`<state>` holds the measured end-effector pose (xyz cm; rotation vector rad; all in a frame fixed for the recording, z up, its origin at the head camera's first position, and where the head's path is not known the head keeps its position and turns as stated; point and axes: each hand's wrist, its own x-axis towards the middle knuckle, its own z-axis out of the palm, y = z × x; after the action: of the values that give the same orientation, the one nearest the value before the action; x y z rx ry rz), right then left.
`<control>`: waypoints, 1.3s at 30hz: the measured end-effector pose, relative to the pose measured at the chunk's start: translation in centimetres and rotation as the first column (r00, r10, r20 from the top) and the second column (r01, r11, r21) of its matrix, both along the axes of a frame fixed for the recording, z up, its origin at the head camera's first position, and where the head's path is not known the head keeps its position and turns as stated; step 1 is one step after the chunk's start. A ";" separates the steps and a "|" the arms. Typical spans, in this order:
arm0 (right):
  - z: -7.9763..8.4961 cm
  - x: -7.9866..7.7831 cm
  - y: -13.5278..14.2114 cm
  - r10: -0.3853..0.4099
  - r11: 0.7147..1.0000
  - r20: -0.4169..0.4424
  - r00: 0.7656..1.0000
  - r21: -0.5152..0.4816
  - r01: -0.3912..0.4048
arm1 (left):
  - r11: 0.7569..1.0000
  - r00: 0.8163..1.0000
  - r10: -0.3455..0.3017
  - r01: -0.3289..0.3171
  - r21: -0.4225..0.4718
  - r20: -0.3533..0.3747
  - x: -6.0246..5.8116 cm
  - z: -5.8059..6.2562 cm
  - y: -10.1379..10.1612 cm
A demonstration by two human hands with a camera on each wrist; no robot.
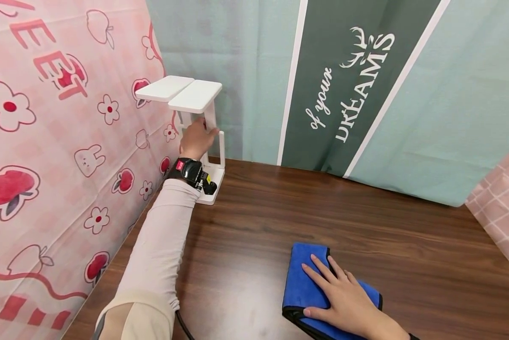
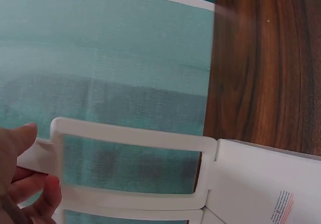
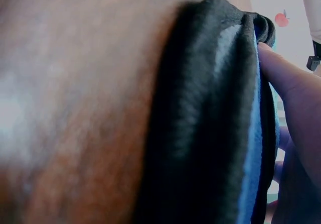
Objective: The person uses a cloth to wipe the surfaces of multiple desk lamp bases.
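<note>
A white stand [image 1: 196,97] with two flat top panels, slim uprights and a flat base stands at the back left of the table. My left hand [image 1: 196,139] grips one of its uprights below the top. In the left wrist view, thumb and curled fingers [image 2: 50,196] close around a white part beside the stand's rectangular frame [image 2: 135,133]. At the front right lies a folded blue cloth [image 1: 303,285] with black edging. My right hand [image 1: 343,300] rests on it, fingers spread and straight. The right wrist view shows the cloth's black-edged folds [image 3: 200,108] beside the thumb [image 3: 283,73].
The dark wooden table [image 1: 245,226] is bounded by a green curtain [image 1: 245,85] behind and a pink patterned curtain [image 1: 67,156] on the left. Pink checked fabric [image 1: 501,212] hangs at the right. A black cable [image 1: 184,326] runs under the left arm.
</note>
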<state>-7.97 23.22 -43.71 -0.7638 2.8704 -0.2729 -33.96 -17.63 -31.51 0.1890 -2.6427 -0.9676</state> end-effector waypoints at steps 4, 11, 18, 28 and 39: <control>0.1 0.1 0.1 -0.001 1.000 0.003 1.000 0.003 0.001 | 0.999 0.999 0.042 -0.042 -0.029 -0.005 -0.1 0.0 0.4; 0.2 0.1 0.0 -0.003 1.000 0.024 1.000 0.010 0.002 | 0.996 0.996 0.087 -0.088 -0.035 -0.017 0.2 0.1 0.6; 0.3 0.0 0.0 -0.006 1.000 0.035 0.999 0.015 0.005 | 0.994 0.997 0.077 -0.079 -0.071 -0.026 0.3 0.0 0.7; 0.3 -0.1 0.1 -0.008 1.000 0.019 1.000 0.017 0.008 | 0.996 0.997 0.055 -0.059 -0.073 -0.054 0.7 0.5 1.1; 0.3 0.2 0.2 -0.001 1.000 0.062 0.998 0.010 0.000 | 0.995 0.997 0.037 -0.043 -0.087 -0.070 1.2 0.1 0.9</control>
<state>-7.81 23.39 -43.40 -0.7400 2.8118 -0.2775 -32.76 -16.74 -31.36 0.1838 -2.6025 -0.8279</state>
